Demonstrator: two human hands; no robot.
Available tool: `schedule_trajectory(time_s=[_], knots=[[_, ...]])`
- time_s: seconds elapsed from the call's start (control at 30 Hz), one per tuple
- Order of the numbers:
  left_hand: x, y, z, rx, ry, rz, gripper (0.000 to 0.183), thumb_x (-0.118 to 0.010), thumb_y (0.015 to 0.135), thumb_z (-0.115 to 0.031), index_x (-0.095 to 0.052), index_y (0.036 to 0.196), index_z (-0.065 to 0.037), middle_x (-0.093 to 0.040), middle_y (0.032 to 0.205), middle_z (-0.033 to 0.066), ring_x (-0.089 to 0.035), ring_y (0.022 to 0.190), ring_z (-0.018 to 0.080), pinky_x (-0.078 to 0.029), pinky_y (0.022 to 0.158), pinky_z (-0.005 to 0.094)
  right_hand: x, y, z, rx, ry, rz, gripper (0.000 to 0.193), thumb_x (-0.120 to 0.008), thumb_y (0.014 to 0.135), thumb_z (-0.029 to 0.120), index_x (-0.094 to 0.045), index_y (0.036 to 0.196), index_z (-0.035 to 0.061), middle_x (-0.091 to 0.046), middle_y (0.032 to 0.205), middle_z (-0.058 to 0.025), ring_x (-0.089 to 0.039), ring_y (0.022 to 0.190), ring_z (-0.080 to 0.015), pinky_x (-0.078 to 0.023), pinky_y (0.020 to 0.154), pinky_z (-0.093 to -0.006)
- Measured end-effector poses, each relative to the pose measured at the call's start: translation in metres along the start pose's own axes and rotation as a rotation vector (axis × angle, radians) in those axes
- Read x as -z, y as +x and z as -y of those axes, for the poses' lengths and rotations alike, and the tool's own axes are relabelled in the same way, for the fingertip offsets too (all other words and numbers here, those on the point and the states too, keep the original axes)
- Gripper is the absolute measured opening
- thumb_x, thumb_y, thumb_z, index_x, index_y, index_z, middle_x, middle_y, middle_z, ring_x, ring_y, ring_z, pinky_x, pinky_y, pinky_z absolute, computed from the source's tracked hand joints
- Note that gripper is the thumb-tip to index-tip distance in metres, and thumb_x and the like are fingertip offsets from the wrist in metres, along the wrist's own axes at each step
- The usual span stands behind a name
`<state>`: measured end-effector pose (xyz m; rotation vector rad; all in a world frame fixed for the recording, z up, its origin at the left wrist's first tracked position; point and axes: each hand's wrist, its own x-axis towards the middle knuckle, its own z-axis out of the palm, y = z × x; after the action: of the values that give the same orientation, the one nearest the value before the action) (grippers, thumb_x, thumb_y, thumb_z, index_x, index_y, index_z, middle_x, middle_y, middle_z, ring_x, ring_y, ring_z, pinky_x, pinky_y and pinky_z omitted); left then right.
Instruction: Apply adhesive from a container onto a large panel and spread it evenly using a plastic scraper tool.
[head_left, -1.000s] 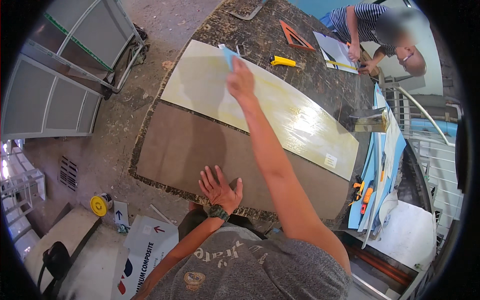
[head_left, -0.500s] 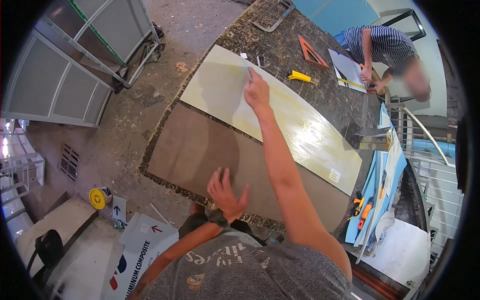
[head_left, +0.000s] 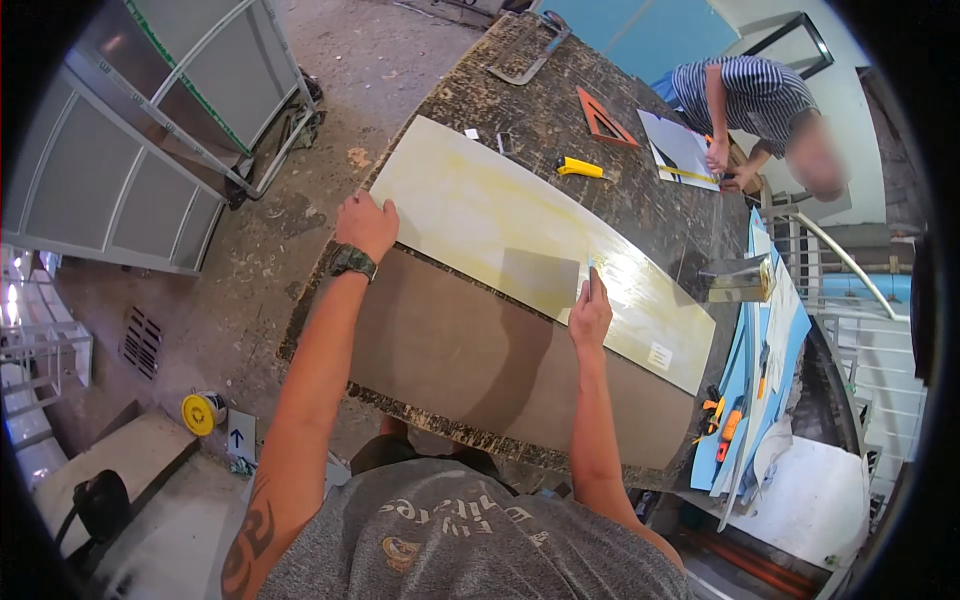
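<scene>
A long pale yellowish panel lies on a brown board across the dark worktable. My left hand curls over the pale panel's near left corner, wristwatch just behind it. My right hand rests on the panel's near edge toward the right and pinches a thin dark tool, tip on the panel; I cannot tell what kind of tool it is.
A yellow utility knife and an orange triangle square lie beyond the panel. A person in a striped shirt works at the table's far end. Blue sheets and orange tools sit at the right; metal-framed panels stand at the left.
My right hand drew back from the panel's far left end to its near edge. My left hand moved off the brown board's front edge up to the pale panel's left corner.
</scene>
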<state>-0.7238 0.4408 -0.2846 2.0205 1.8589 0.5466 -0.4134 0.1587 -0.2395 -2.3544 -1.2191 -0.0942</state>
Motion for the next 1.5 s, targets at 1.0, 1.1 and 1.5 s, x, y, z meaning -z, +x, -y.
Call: schedule_trajectory(time_s=[1.0, 1.1, 1.5], knots=[[0.020, -0.003, 0.015, -0.067, -0.038, 0.150, 0.045, -0.061, 0.091, -0.039, -0.074, 0.084, 0.003, -0.071, 0.079, 0.0223, -0.065, 0.073, 0.0437, -0.054, 0.070, 0.0477, -0.123, 0.160, 0.067, 0.729, -0.003, 0.486, 0.068, -0.051, 0.087, 0.005, -0.049, 0.152, 0.0249, -0.049, 0.157, -0.0058, -0.044, 0.145, -0.0287, -0.039, 0.118, -0.0374], [0.023, -0.002, 0.013, -0.063, -0.045, 0.210, 0.047, -0.061, 0.091, -0.041, -0.073, 0.082, 0.003, -0.071, 0.079, 0.0230, -0.065, 0.074, 0.0434, -0.054, 0.070, 0.0478, -0.117, 0.161, 0.067, 0.717, -0.024, 0.501, 0.069, -0.052, 0.086, 0.005, -0.049, 0.152, 0.0255, -0.049, 0.157, -0.0056, -0.045, 0.145, -0.0285, -0.039, 0.118, -0.0375], [0.027, -0.002, 0.014, -0.057, -0.028, 0.221, 0.054, -0.061, 0.092, -0.047, -0.071, 0.079, 0.005, -0.070, 0.079, 0.0230, -0.064, 0.073, 0.0436, -0.053, 0.070, 0.0482, -0.135, 0.157, 0.085, 0.773, 0.003, 0.423, 0.067, -0.052, 0.085, 0.005, -0.051, 0.149, 0.0230, -0.056, 0.148, -0.0045, -0.053, 0.135, -0.0273, -0.049, 0.103, -0.0366]])
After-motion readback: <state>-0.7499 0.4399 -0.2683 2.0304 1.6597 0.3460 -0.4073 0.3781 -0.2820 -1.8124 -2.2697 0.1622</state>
